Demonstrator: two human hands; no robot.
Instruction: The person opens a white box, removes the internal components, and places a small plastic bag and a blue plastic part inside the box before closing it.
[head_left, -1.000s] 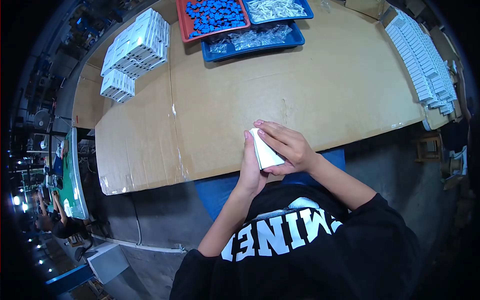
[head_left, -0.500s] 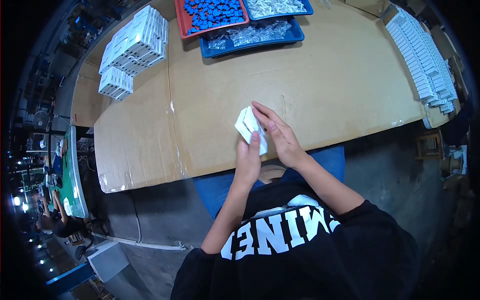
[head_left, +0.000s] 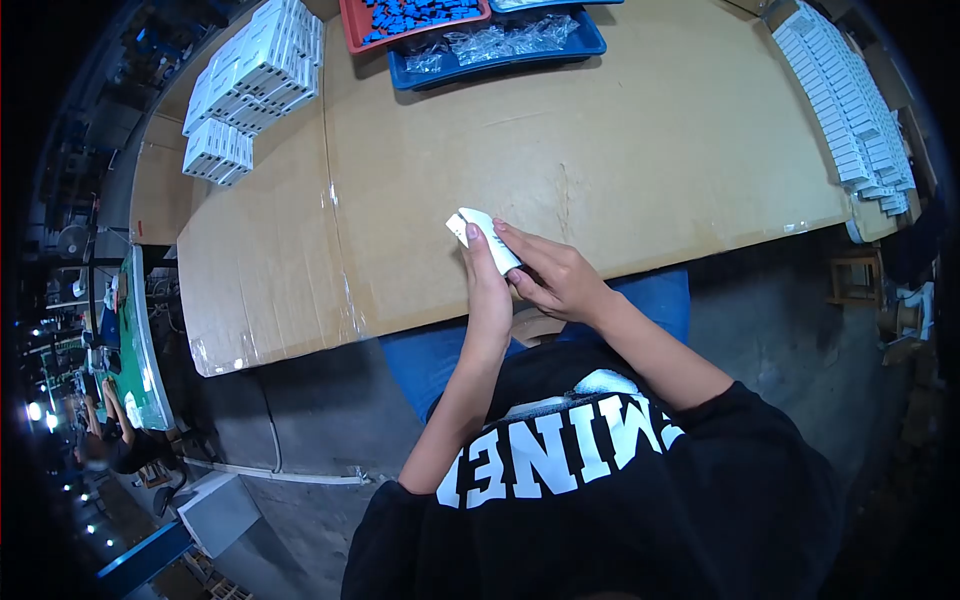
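A small white carton is between my two hands, above the near part of the cardboard-covered table. My left hand grips it from the left and below, with the thumb lying along its face. A flap or end sticks out at its upper left. My right hand closes on the right side, fingertips pressed against the carton's edge and lower corner. Whatever the carton may contain is hidden.
White boxes stand stacked at the far left, and more white boxes line the right edge. At the back are a red tray of blue pieces and a blue tray of clear plastic pieces. Another person sits far left.
The carton has turned and now looks closed up more compactly. My right hand's fingers, stretched out before, have curled onto it. The view has shifted slightly.
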